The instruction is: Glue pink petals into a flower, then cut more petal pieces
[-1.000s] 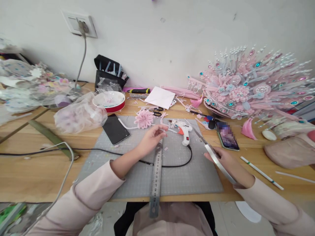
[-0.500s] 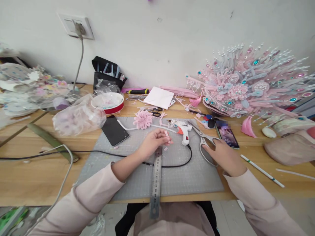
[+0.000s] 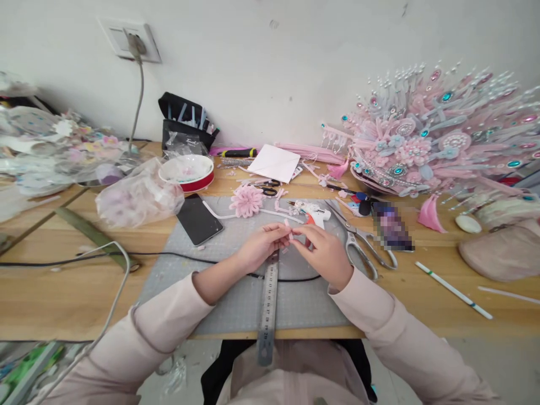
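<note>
Over the grey cutting mat (image 3: 228, 306), my left hand (image 3: 262, 246) is closed, pinching a short pale pink strip (image 3: 288, 226) between thumb and fingers. My right hand (image 3: 324, 252) meets it there, its thumb and forefinger closed on the same strip. Below the hands runs a steel ruler (image 3: 268, 315), its upper end hidden. A white hot glue gun (image 3: 317, 216) lies just behind my right hand, which partly covers it. Large scissors (image 3: 366, 243) rest to the right with blades spread. Behind my hands sits a pink fuzzy flower (image 3: 246, 201) on a white stem.
A black phone (image 3: 199, 219) lies on the mat's left corner, near a red-and-white bowl (image 3: 198, 181). A large pink beaded headdress (image 3: 413, 146) stands at the back right. A black cable (image 3: 169, 254) crosses the mat. A white pen-like stick (image 3: 453, 289) lies right.
My right hand has let go of the scissors and moved left to the pink strip in my left hand. The scissors now lie on the table. The view has shifted slightly.
</note>
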`<state>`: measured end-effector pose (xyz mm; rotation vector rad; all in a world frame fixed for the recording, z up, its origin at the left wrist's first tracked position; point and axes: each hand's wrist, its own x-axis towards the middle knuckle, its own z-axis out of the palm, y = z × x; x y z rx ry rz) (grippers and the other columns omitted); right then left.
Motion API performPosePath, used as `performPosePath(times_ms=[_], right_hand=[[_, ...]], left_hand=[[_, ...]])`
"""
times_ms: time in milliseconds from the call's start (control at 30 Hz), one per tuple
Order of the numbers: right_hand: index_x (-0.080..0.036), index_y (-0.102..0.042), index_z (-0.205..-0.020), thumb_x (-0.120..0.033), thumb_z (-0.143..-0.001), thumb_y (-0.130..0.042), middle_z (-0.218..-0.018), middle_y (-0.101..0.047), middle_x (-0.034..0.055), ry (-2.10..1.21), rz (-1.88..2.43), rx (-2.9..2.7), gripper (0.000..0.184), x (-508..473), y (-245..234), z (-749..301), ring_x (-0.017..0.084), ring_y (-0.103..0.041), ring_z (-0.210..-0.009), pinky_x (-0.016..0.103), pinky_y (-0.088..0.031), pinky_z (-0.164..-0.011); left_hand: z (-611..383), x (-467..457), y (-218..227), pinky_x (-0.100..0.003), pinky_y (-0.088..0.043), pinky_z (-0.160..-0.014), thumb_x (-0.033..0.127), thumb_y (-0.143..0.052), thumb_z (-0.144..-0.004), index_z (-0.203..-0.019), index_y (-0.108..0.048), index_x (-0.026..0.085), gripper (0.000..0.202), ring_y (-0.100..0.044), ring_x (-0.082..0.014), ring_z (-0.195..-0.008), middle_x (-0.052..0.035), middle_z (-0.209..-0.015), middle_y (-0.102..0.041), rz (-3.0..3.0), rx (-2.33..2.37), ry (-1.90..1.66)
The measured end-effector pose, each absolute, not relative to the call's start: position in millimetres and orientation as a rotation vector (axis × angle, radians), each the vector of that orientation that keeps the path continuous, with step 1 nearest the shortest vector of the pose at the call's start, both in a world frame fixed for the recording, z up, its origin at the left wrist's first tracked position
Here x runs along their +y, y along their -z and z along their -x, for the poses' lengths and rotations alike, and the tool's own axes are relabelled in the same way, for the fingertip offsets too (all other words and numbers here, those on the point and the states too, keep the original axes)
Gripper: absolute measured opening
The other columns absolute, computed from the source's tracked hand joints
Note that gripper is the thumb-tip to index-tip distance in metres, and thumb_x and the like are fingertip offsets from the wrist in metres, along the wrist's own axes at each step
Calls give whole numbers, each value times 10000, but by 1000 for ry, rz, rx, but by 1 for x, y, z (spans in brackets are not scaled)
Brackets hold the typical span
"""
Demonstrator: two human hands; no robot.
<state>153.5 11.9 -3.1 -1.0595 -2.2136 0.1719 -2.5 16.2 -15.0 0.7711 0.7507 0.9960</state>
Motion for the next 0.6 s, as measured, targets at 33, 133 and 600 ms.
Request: performPosePath(times_ms=[33,133,600], right_hand=[[-183,-607,-918,-240,-825,-535,-876,-674,44,-161,1049,-2185,131,11,5,-155,143,-611,-672,254,-458,-623],[-178,-617,-886,-229,-828,-524,-843,-675,39,-151,1023,-2154,121,9,6,-157,127,-599,-633,238,-451,-607],[-169,-616,-744,-199,-779,-552,-745,-619,19,-489,1021,-2021,79,8,6,-153,85,-440,-505,220,-393,-524]], left_hand=[[2,16,15,-168,-391,-559,273,-674,-684,-648,-608,115,175,-501,-53,-555,2,-629,-572,-774,753,-983],[2,15,14,-176,-385,-554,266,-695,-657,-656,-614,117,170,-500,-61,-551,3,-615,-571,-776,764,-966],[5,18,14,-189,-341,-527,341,-643,-685,-657,-576,133,220,-451,-65,-526,19,-576,-515,-993,875,-934]])
